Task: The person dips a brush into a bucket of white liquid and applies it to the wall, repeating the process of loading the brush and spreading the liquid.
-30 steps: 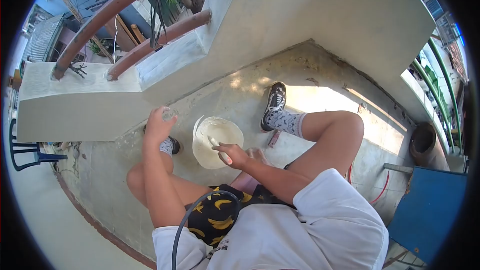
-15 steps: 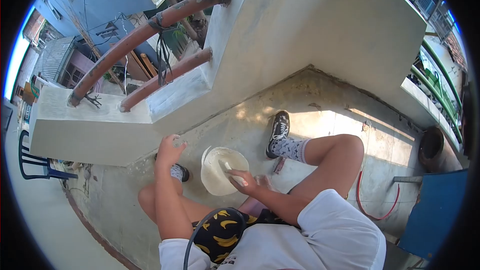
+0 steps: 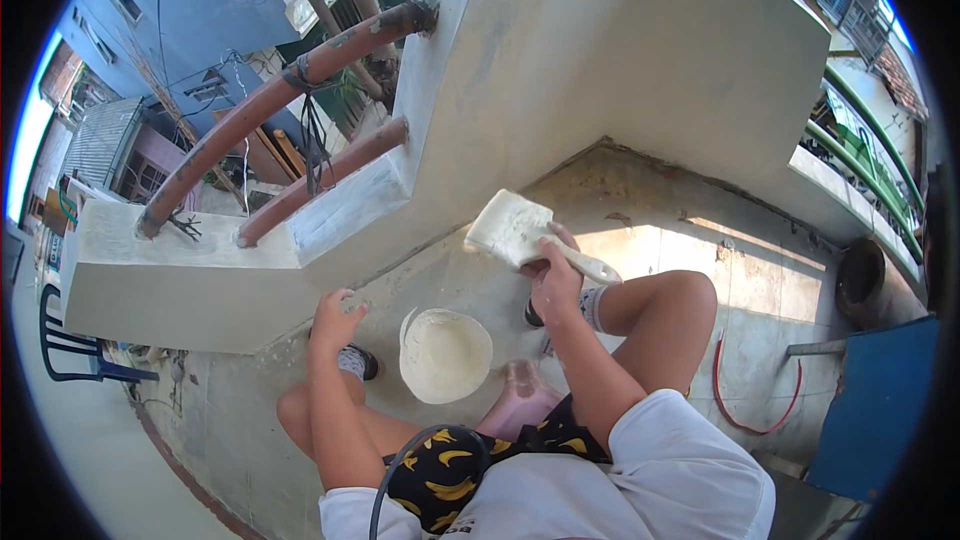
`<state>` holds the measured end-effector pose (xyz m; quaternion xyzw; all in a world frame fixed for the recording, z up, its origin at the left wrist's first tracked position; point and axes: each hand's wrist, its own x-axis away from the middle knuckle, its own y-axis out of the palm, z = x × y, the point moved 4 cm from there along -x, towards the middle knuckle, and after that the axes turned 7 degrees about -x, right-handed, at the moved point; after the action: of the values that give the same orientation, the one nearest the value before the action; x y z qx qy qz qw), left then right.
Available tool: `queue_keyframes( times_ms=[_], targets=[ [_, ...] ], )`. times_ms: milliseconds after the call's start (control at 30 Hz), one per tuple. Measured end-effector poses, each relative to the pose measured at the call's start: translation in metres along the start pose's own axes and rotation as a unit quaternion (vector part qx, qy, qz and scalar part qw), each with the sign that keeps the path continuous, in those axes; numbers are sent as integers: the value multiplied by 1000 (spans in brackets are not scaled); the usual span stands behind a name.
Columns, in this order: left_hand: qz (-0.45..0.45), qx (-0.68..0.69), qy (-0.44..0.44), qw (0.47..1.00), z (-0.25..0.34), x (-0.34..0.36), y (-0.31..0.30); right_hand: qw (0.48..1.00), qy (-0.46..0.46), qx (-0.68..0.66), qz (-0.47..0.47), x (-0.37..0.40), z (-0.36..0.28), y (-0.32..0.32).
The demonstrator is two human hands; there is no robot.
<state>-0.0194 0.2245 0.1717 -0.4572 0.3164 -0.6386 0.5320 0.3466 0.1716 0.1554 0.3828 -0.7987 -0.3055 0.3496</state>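
My right hand (image 3: 556, 275) is closed round the handle of a wide brush (image 3: 515, 227), whose head is coated in pale paint. The brush is raised in front of the low wall, its head pointing up and left. Between my legs stands a round bucket (image 3: 446, 356) of cream-coloured paint, not touched by either hand. My left hand (image 3: 338, 320) hovers left of the bucket over my left shoe, fingers curled and apart, with nothing seen in it.
A low wall (image 3: 190, 305) with rusty red pipes (image 3: 280, 90) runs ahead. At the left is a blue chair (image 3: 90, 362). A pink stool (image 3: 520, 400) shows under me. On the right are a red hose (image 3: 745, 428), a blue panel (image 3: 875, 420) and a clay pot (image 3: 862, 280).
My right hand has lifted the brush out of the bucket, up and to the right. My left hand has barely moved. The view has shifted slightly.
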Motion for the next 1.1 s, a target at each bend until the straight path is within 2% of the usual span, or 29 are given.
queue_keyframes(
  times_ms=[67, 167, 300, 467, 567, 600, 700, 767, 833, 900, 1000, 1100],
  targets=[
    [-6, 1, 2, 1000, 0, -1, 1, 991, -119, -41, -44, -35, -50, 39],
    [36, -31, 29, 998, 5, 2, -2, 964, -223, -120, -78, -78, -117, 103],
    [25, -24, 15, 999, 4, -3, 0, 927, -313, -172, -117, -108, -179, 187],
    [-12, -9, -6, 1000, -4, -11, 5, 921, -314, -180, -146, -118, -192, 247],
    [-9, -22, -10, 1000, -2, -9, 2, 933, -323, -112, -112, -139, -161, 233],
    [-9, -18, -8, 1000, -3, -9, 1, 939, -324, -93, -72, -136, -153, 223],
    [-4, -11, -1, 1000, -2, -10, -1, 945, -302, -88, -88, -124, -159, 210],
    [-5, -11, 1, 1000, -2, -10, 3, 939, -315, -100, -91, -118, -171, 218],
    [0, -8, 2, 1000, -4, -10, 4, 915, -352, -136, -145, -103, -187, 241],
    [-3, -10, -3, 1000, -4, -10, 2, 916, -352, -144, -129, -108, -184, 251],
    [1, -9, -1, 1000, 0, -8, -2, 938, -321, -86, -100, -128, -158, 237],
    [13, -7, 12, 1000, 8, -11, -3, 943, -304, -66, -118, -114, -165, 226]
  ],
)
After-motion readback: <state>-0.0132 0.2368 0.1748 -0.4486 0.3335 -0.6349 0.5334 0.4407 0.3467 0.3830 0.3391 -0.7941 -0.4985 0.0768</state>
